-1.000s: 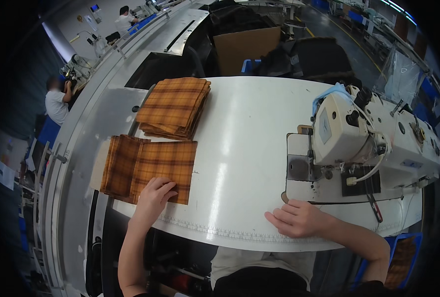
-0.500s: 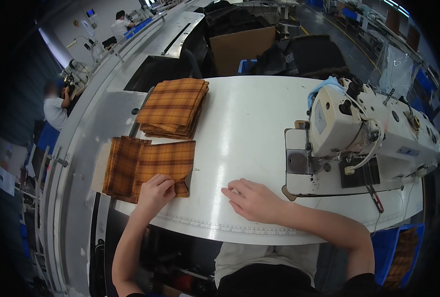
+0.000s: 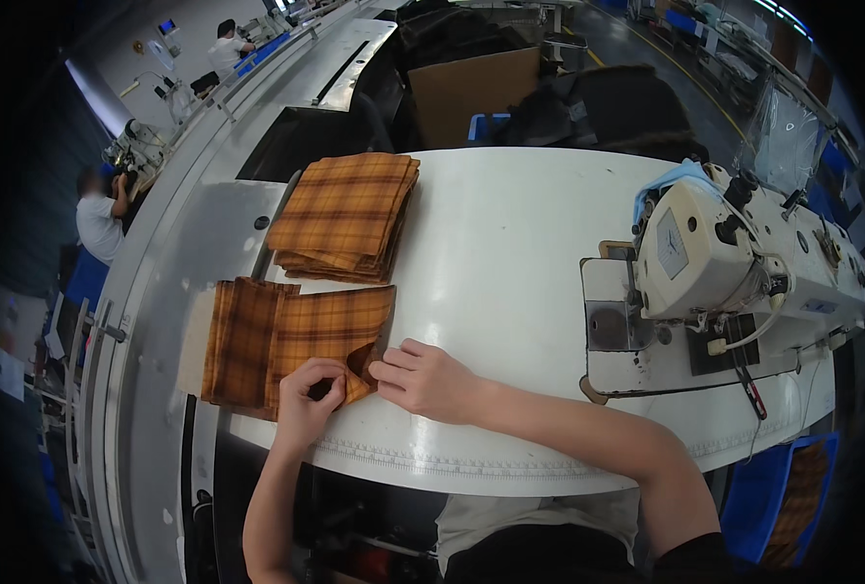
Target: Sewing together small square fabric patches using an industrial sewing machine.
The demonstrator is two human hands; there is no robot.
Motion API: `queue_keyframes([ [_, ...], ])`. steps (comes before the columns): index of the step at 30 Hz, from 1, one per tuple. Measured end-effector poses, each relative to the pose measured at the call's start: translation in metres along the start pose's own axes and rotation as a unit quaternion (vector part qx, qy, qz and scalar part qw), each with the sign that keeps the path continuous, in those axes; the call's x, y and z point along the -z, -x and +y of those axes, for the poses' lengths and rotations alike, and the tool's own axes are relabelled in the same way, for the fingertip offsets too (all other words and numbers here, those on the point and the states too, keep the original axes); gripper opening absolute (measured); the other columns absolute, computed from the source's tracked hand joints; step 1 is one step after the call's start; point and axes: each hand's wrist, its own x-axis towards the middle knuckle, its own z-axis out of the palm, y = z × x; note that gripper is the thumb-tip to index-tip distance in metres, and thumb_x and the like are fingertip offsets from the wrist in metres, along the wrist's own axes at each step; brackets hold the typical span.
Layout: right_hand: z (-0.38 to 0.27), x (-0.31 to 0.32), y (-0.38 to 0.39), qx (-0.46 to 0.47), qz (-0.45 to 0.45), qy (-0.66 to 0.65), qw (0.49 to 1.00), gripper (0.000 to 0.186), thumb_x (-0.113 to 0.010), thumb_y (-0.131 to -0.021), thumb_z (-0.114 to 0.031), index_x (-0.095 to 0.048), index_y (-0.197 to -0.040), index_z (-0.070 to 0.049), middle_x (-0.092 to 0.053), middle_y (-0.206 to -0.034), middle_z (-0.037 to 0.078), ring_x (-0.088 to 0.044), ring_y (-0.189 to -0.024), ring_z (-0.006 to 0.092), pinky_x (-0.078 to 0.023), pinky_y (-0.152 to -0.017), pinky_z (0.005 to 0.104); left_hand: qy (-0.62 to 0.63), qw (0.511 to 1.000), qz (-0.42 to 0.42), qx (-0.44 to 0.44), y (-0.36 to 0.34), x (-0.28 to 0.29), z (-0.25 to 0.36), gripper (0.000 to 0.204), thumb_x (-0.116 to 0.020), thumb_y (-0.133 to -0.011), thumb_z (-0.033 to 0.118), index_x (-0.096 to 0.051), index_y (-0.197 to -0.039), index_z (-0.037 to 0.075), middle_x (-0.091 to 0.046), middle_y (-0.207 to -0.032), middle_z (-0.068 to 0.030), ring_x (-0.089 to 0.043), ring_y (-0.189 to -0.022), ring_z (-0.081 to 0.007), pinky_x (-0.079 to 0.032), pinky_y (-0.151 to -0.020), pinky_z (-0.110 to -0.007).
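Observation:
An orange-brown plaid fabric piece (image 3: 330, 319) lies on the white table at the left, its near right corner lifted and folded so the darker inside shows. At that corner my left hand (image 3: 308, 397) is closed, thumb and forefinger pinching the cloth. My right hand (image 3: 430, 383) comes in from the right with curled fingers, their tips at the cloth's right edge. They seem to hold that edge, though the fingertips are partly hidden. Left of the piece is a folded plaid bundle (image 3: 242, 341). Farther back stands a neat stack of plaid pieces (image 3: 340, 209).
A white sewing machine (image 3: 715, 253) occupies the table's right side, with red-handled tweezers (image 3: 755, 397) by it. A blue bin (image 3: 749, 506) with plaid cloth stands at lower right. Behind the table are a cardboard sheet (image 3: 476, 97) and dark fabric heaps (image 3: 627, 107). Other people work far left.
My right hand has moved left across the table to the fabric's edge. The near right corner of the cloth is now raised and folded more. The view has shifted slightly.

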Motion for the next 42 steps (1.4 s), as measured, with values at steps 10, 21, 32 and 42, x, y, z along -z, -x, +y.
queue_keyframes([
  [10, -0.005, -0.018, -0.002, -0.029, -0.016, -0.084, 0.996, 0.039, -0.061, -0.083, -0.027, -0.063, -0.112, -0.001, -0.053, -0.136, 0.023, -0.051, -0.124, 0.0372, -0.04, -0.107, 0.043, 0.516, 0.801, 0.242, 0.182, -0.028, 0.103, -0.064, 0.05, -0.042, -0.104, 0.038, -0.041, -0.141, 0.005, -0.05, -0.14, -0.0147, -0.05, -0.128, -0.0298, -0.045, -0.106, -0.046],
  [21, -0.025, 0.014, 0.034, -0.024, 0.037, 0.073, 0.996, 0.056, -0.051, -0.094, -0.038, -0.05, -0.135, -0.002, -0.046, -0.141, 0.023, -0.046, -0.126, 0.0375, -0.031, -0.111, 0.0508, 0.205, 0.877, 0.421, 0.109, -0.018, 0.167, 0.042, 0.047, -0.044, -0.104, 0.029, -0.036, -0.144, 0.006, -0.051, -0.135, -0.0124, -0.054, -0.122, -0.0232, -0.052, -0.094, -0.037],
  [32, -0.188, 0.269, 0.224, -0.651, -0.51, -0.212, 0.521, 0.048, -0.073, -0.08, -0.025, -0.062, -0.121, -0.002, -0.053, -0.133, 0.02, -0.054, -0.119, 0.0354, -0.043, -0.1, 0.0442, 0.105, 0.959, -0.262, -0.023, 0.039, -0.128, 0.161, 0.012, -0.044, -0.095, -0.002, -0.046, -0.106, 0.002, -0.064, -0.113, -0.0231, -0.064, -0.076, -0.0178, -0.054, -0.068, -0.032],
  [42, -0.132, 0.172, 0.221, -0.33, -0.109, 0.068, 0.935, 0.054, -0.059, -0.086, -0.016, -0.05, -0.136, 0.001, -0.045, -0.145, 0.018, -0.045, -0.134, 0.0291, -0.038, -0.11, 0.0429, -0.157, 0.898, -0.287, -0.294, 0.082, -0.172, 0.171, 0.086, -0.075, -0.081, 0.037, -0.034, -0.142, -0.007, -0.034, -0.149, -0.0281, -0.029, -0.141, -0.0432, -0.023, -0.116, -0.054],
])
